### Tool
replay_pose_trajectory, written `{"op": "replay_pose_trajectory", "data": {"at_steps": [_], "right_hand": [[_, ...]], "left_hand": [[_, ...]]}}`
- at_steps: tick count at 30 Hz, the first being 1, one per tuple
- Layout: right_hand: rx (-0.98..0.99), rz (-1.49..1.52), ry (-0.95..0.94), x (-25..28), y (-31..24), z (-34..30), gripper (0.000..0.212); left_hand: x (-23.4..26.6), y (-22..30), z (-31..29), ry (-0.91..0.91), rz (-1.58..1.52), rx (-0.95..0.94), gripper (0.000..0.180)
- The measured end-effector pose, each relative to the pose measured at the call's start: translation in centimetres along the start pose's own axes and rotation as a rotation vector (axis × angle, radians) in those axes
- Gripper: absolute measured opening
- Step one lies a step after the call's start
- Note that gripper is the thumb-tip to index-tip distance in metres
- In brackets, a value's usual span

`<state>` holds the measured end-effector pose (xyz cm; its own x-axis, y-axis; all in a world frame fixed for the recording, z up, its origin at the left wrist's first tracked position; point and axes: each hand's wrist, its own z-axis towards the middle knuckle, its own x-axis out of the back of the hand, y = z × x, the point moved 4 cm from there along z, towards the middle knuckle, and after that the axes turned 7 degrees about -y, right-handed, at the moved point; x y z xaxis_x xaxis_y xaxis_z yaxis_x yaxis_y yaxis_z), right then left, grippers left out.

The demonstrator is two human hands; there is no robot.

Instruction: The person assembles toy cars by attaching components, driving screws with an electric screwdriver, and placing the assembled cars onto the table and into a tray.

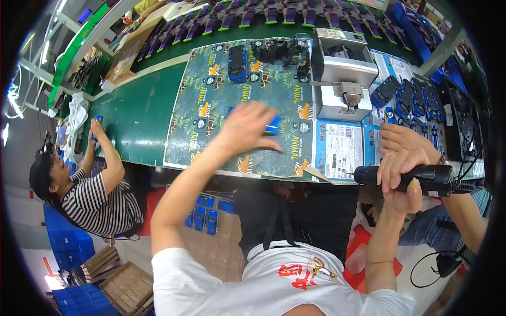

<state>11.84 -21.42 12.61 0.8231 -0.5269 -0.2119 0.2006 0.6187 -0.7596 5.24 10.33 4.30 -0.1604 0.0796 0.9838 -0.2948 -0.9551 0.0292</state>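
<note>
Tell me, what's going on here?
Someone in a white T-shirt is at a green bench: the right hand grips a black screwdriver-like tool, pointed left, while the blurred left hand is spread over a blue part on the patterned mat; whether it touches is unclear. Blue-and-black parts sit right of the metal machine. At left, a co-worker in stripes holds a small blue piece.

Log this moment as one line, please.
Left hand: over blue plastic part, contact unclear | Right hand: gripping black cylindrical power tool with thin bit | Below: green animal-printed sheet
</note>
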Motion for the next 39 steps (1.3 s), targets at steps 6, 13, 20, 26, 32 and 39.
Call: {"op": "replay_pose_trajectory", "data": {"at_steps": [6, 13, 20, 26, 32, 39], "right_hand": [[-0.011, 0.023, 0.126, 0.5, 0.8, -1.8, 0.03], [-0.158, 0.066, 0.069, 0.0, -0.2, -3.2, 0.036], [-0.158, 0.001, 0.046, 0.6, -3.0, -5.3, 0.038], [-0.222, -0.175, 0.177, 1.9, -4.4, -6.6, 0.039], [-0.197, -0.195, 0.214, 2.8, -5.3, -6.9, 0.038], [0.082, -0.009, 0.337, 3.1, -5.7, -4.8, 0.031]], "left_hand": [[5.4, -8.3, -9.6, -0.1, 0.403, 0.349, 0.093], [1.5, 5.2, -1.3, 0.435, -0.398, 0.127, 0.027], [-3.1, 19.2, 14.8, 0.245, -0.847, 0.251, 0.051], [-3.5, 21.0, 19.3, 0.131, -0.588, 0.443, 0.076], [-6.2, 21.0, 18.5, 0.419, -1.137, 0.403, 0.067], [-3.8, 15.7, 5.9, 0.538, -1.802, 0.632, 0.026]]}}
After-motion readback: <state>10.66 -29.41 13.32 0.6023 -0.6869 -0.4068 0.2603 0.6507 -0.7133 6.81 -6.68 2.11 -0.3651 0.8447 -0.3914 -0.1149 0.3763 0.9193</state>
